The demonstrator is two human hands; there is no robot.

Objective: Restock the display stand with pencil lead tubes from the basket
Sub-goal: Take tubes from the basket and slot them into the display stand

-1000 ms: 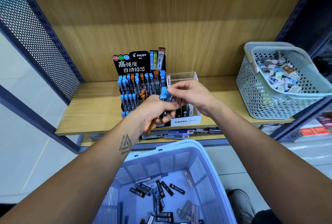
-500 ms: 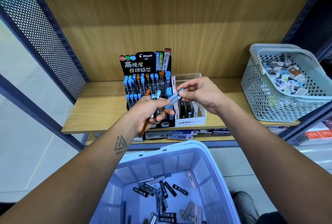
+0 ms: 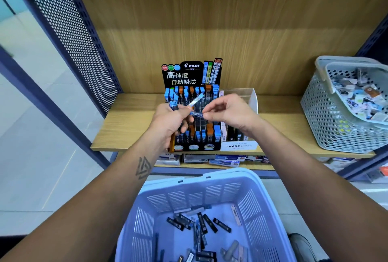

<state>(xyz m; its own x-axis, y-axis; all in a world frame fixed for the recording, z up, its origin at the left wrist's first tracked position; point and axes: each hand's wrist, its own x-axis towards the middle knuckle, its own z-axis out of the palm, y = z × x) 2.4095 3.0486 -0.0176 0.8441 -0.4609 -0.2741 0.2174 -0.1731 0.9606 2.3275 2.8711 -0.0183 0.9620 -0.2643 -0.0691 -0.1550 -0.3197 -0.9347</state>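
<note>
A person's right hand (image 3: 226, 112) pinches one blue-capped tube (image 3: 195, 102) just in front of the stand (image 3: 192, 114) on the shelf (image 3: 126, 129); the left hand (image 3: 170, 121) grips a bundle of tubes. More lie in the near basket (image 3: 189, 188). Best practice: match cap colour to the row, then slide the tube in upright.

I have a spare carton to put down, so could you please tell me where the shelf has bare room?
The wooden shelf is bare between the perforated side panel and the Pilot display stand, and again between the Mono box and the grey basket. The middle is crowded: stand, box and both hands.
</note>
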